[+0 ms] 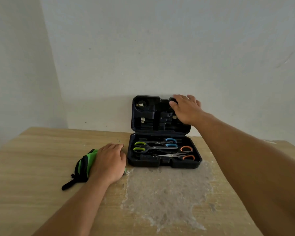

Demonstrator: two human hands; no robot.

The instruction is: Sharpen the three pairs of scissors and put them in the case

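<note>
Head view: three pairs of scissors lie flat in the lower tray of an open case, a dark moulded plastic box with rounded corners; blue-handled scissors at the back, blades pointing left; green-handled scissors in the middle, blades pointing right; orange-handled scissors nearest the front, blades pointing left; all blades bare grey metal, handles oval loops. Case lid stands upright against the pale wall, its inside ribbed with shaped recesses. Right hand rests on the lid's upper right corner, fingers spread over the top edge, thumb on the inner face. Left hand lies palm down, fingers loosely curled, on a green and black fabric glove just left of the case; a black strap trails from the glove's cuff. Bench is light wood-grain laminate; a rough, whitish scraped patch spreads in front of the case.
</note>
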